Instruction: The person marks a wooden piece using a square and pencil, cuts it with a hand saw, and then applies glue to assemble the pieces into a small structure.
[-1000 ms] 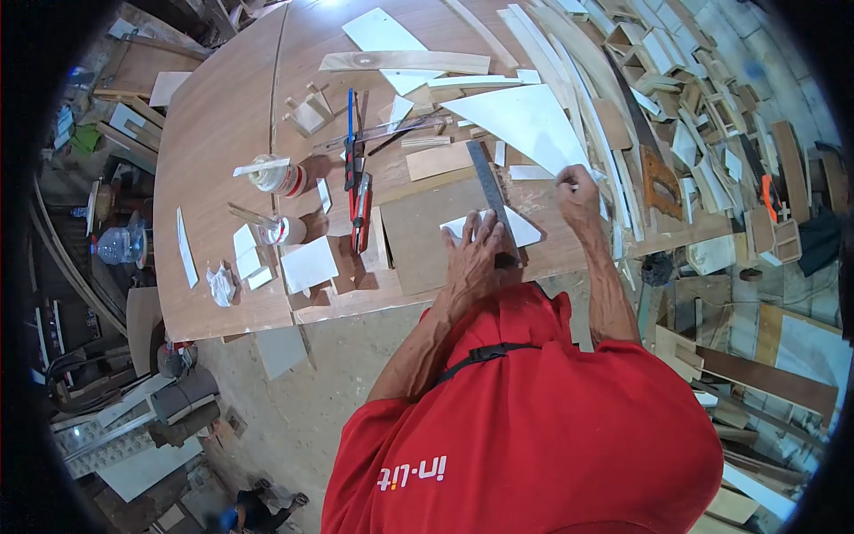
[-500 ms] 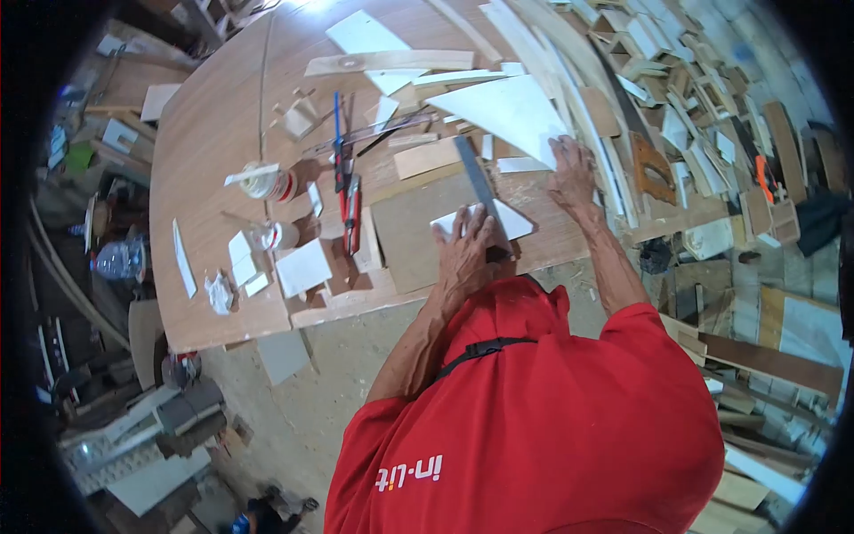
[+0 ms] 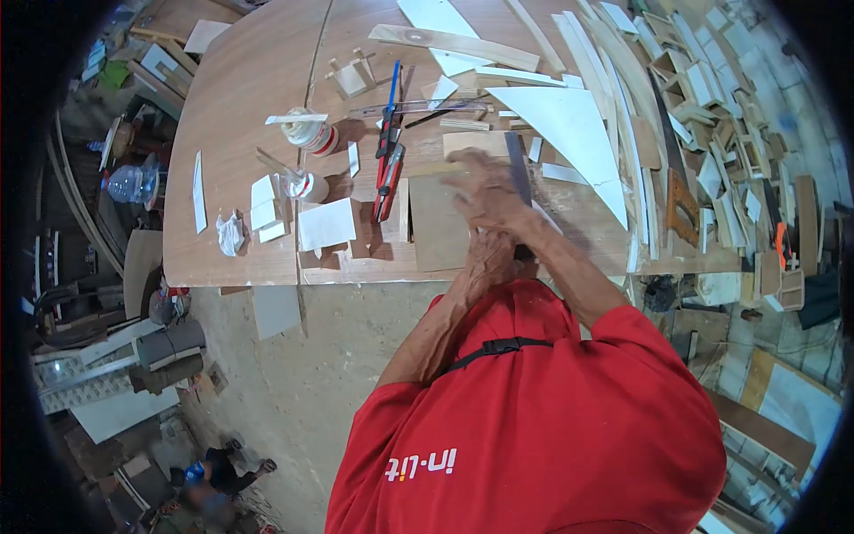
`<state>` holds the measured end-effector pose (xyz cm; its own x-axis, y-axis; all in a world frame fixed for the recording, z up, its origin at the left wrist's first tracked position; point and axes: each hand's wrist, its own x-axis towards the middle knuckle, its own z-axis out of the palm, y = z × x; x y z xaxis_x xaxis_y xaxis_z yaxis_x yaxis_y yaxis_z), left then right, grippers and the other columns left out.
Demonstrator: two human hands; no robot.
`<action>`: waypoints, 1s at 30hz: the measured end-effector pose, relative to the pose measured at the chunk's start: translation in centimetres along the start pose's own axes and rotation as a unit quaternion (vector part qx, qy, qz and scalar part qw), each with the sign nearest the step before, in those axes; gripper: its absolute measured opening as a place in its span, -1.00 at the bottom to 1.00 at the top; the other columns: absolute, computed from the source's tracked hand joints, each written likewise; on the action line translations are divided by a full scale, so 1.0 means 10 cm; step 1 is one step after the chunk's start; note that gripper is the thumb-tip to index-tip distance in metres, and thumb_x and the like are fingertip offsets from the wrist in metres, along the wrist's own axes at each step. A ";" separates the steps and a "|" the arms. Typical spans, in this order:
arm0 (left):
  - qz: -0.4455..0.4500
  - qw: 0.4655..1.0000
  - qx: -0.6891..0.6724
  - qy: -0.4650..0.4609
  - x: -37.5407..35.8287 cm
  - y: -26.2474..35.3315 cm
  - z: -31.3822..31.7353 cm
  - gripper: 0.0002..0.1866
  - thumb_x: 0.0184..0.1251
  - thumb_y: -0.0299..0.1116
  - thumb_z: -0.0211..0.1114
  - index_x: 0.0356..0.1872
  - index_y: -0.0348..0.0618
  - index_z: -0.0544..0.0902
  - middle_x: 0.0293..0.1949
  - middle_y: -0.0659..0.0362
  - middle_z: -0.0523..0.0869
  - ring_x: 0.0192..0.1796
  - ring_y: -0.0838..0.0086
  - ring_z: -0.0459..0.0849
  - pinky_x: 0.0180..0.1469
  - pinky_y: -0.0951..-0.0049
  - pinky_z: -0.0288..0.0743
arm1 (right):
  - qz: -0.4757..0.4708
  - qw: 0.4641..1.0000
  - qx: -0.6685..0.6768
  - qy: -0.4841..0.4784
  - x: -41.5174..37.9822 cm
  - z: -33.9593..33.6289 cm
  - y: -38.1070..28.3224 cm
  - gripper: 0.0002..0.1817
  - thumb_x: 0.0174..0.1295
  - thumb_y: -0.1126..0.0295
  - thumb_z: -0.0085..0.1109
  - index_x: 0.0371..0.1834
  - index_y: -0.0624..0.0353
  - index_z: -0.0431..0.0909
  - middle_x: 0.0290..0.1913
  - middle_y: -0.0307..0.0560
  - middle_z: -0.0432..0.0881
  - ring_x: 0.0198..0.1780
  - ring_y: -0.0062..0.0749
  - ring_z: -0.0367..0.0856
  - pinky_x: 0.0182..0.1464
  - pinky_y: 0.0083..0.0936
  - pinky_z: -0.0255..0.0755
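My left hand (image 3: 488, 260) presses down on the near end of a steel ruler (image 3: 517, 158) that lies across a brown board (image 3: 434, 233) at the table's front edge. The small white piece seen under it earlier is hidden by my hands. My right hand (image 3: 480, 189) is blurred with motion. It crosses above my left hand and over the board and ruler, fingers spread, and I see nothing in it. A large white triangular panel (image 3: 572, 133) lies to the right of the ruler.
Left of the board lie a red-and-black tool (image 3: 388, 173), a blue pencil (image 3: 392, 84), two glue pots (image 3: 311, 135), white offcuts (image 3: 326, 224) and a crumpled rag (image 3: 230, 233). Curved strips and wood scraps (image 3: 712, 107) pile up on the right. A water bottle (image 3: 131, 184) stands left of the table (image 3: 236, 116).
My right hand has left the white triangular panel and swung left, crossing over my left hand and the board. My left hand has stayed on the ruler. The view has shifted.
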<state>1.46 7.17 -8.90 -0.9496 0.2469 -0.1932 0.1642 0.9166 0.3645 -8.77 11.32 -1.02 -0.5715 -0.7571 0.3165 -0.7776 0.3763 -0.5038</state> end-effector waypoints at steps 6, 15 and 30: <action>0.097 0.955 0.038 0.279 0.05 -0.08 0.36 -0.35 0.27 0.04 0.08 0.36 0.08 0.27 0.43 0.06 0.24 0.50 0.21 0.11 0.46 -0.15 -0.11 | -0.022 0.987 -0.048 -0.151 0.24 0.55 -0.21 -0.65 0.16 0.18 0.08 0.02 -0.13 0.62 0.42 0.02 0.14 0.46 0.16 0.04 0.37 0.41 -0.12; 0.094 0.968 -0.009 0.233 0.04 -0.02 0.20 -0.38 0.27 0.08 0.03 0.31 0.03 0.37 0.38 0.08 0.32 0.46 0.08 0.14 0.48 -0.08 -0.14 | -0.034 0.995 -0.030 -0.085 0.33 0.70 -0.16 -0.61 0.17 0.15 0.13 0.08 -0.09 0.57 0.33 0.01 0.22 0.37 0.10 0.15 0.28 0.31 0.07; 0.056 0.952 -0.118 0.278 -0.10 0.16 -0.21 -0.42 0.22 -0.03 0.15 0.24 -0.06 0.45 0.25 0.02 0.48 0.33 0.10 0.36 0.42 0.00 0.09 | 0.109 0.966 -0.109 -0.209 0.73 0.68 -0.27 -0.27 0.02 0.02 0.21 0.27 0.12 0.32 0.33 0.20 0.19 0.41 0.22 0.06 0.29 0.47 -0.10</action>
<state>2.13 7.78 -6.22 -0.9349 0.0737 0.3472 0.2703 0.7820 0.5616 -9.00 1.12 -2.83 -0.6073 -0.7798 -0.1518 -0.7143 0.6196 -0.3254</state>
